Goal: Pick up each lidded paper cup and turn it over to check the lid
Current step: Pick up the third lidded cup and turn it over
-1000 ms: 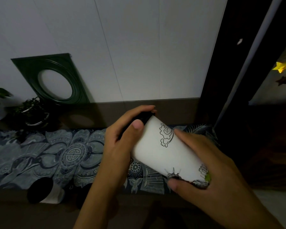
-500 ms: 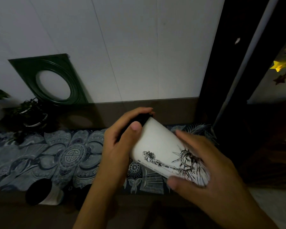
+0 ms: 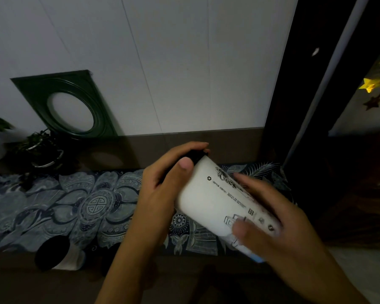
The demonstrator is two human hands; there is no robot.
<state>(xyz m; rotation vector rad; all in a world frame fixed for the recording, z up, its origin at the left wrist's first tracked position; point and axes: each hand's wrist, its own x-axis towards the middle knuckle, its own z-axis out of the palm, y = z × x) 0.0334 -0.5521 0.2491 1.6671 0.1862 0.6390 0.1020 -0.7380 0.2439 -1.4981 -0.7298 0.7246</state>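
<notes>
I hold a white paper cup (image 3: 208, 200) with black print on its side, tilted above the table with its black lid (image 3: 194, 155) pointing up and away. My left hand (image 3: 160, 191) wraps the lid end, thumb on the cup wall. At the cup's base end, my right hand (image 3: 272, 218) grips with blurred fingers. A second white cup with a black lid (image 3: 53, 252) lies on its side near the table's front left.
A patterned blue-grey cloth (image 3: 92, 205) covers the table. Potted plants (image 3: 42, 150) and a dark green frame with a round hole (image 3: 68, 108) stand at the back left against the white wall. A dark doorway lies to the right.
The cup has been rolled about its axis between my hands: the statue drawing has gone out of sight and small printed text now faces me. My right fingers have shifted along the base.
</notes>
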